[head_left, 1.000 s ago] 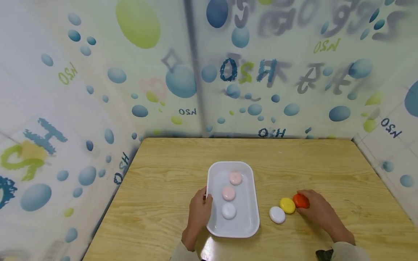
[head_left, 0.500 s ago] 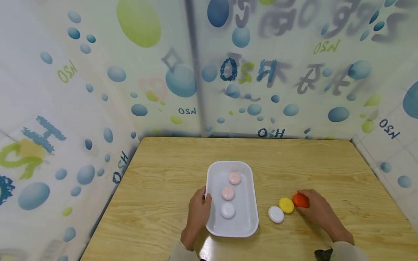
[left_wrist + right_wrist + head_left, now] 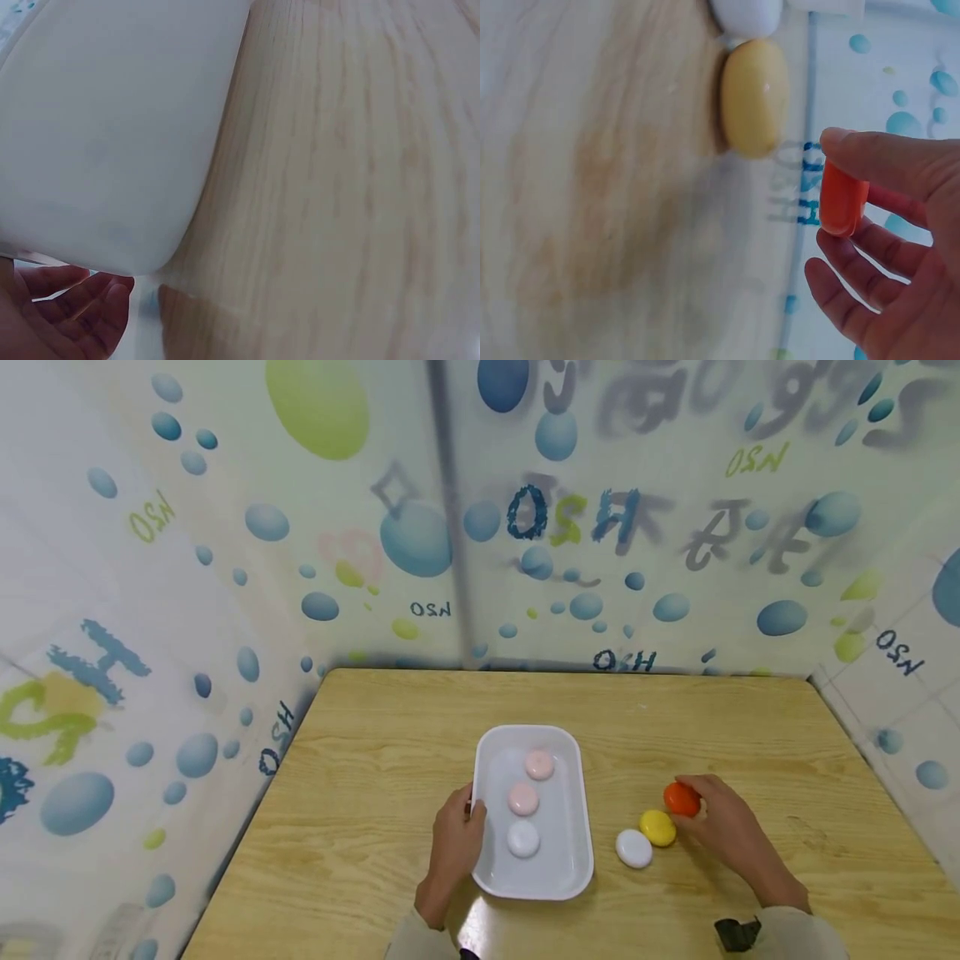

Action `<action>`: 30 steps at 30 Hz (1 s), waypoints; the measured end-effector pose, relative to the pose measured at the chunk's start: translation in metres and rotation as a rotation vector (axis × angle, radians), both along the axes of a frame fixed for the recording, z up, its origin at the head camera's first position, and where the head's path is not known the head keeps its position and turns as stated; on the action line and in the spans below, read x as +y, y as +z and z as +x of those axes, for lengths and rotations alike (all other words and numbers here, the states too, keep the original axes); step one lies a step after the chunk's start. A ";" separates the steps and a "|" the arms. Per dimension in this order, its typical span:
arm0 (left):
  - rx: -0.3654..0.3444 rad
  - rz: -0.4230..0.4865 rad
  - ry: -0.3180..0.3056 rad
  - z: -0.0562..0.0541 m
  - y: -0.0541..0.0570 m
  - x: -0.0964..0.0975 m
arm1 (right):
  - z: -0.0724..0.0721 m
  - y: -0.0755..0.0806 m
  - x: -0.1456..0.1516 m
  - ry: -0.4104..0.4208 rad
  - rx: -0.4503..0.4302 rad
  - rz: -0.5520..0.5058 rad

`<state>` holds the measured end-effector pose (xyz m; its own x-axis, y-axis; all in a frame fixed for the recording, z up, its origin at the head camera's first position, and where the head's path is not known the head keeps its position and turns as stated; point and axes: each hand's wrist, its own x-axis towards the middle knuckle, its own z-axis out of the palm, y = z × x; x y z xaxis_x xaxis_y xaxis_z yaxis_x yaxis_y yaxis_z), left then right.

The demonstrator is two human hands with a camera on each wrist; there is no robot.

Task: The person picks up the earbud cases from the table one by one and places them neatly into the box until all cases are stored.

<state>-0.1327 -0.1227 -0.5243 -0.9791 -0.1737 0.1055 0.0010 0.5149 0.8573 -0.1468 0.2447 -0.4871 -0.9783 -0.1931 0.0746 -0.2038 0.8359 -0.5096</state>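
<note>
1. Disc, red: pinched between the thumb and fingertips of the right hand; judged to be just off the bench, near the yellow disc.
2. Left hand: grips the white tray by its left wall, thumb at the rim.
3. Hazard, slip: the red piece looks smooth and rounded, and only fingertips bear it. An uneven pinch could shoot it out, and it might roll or skid.
4. Hazard, knock: the yellow disc lies beneath the right hand's reach, with the loose white disc close against it. A low pass of the fingers could scatter both.
5. Hazard, tray: a tug by the left hand could slide the pink discs and the white disc inside out of their rough line.
6. Surface: pale wood grain, apparently glossy, with a glare patch near the tray's front; little friction expected.
7. Room: I note walls close about the bench, printed with blue and green bubbles and reversed lettering.
</note>
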 end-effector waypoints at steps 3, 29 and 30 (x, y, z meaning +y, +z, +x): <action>0.001 0.003 0.005 0.000 0.001 0.000 | -0.002 0.007 -0.009 0.019 0.017 -0.016; -0.057 0.047 -0.008 0.000 0.004 0.001 | -0.018 0.038 -0.121 0.184 -0.009 -0.106; -0.059 0.048 -0.009 -0.001 0.005 0.001 | -0.017 0.038 -0.125 0.187 -0.018 -0.097</action>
<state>-0.1333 -0.1217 -0.5196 -0.9849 -0.1686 0.0394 -0.0459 0.4736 0.8795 -0.1641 0.1201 -0.4495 -0.9275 -0.3642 0.0846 -0.3410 0.7311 -0.5910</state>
